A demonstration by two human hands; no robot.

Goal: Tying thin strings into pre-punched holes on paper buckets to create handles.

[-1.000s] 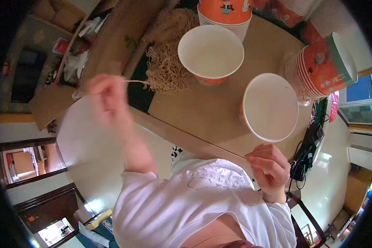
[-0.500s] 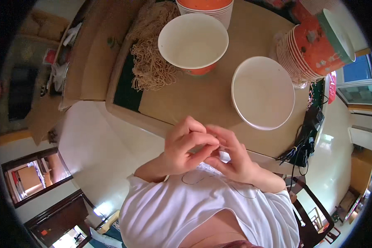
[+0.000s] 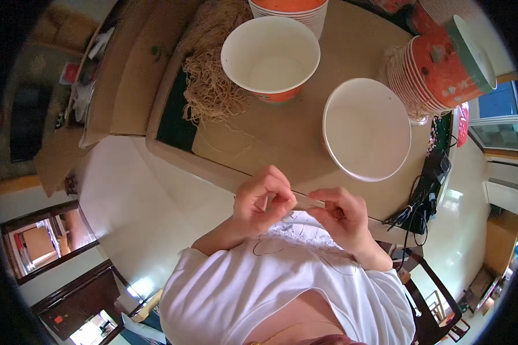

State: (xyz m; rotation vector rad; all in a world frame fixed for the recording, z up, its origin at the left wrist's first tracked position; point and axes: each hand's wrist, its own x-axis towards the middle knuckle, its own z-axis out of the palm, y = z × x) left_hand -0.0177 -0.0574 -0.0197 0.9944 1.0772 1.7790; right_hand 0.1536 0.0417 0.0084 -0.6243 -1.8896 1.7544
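Fingertips of the left hand (image 3: 265,198) and right hand (image 3: 336,214) are both pinched nearly closed on a thin pale strand (image 3: 303,196), hard to make out, which runs short and roughly level between the two grips just above the near edge of the tabletop (image 3: 270,138). Neither hand is nearer; each holds one end. The heap of tan strands (image 3: 213,86) lies well beyond the left grip, the empty paper bowl (image 3: 365,129) beyond the right
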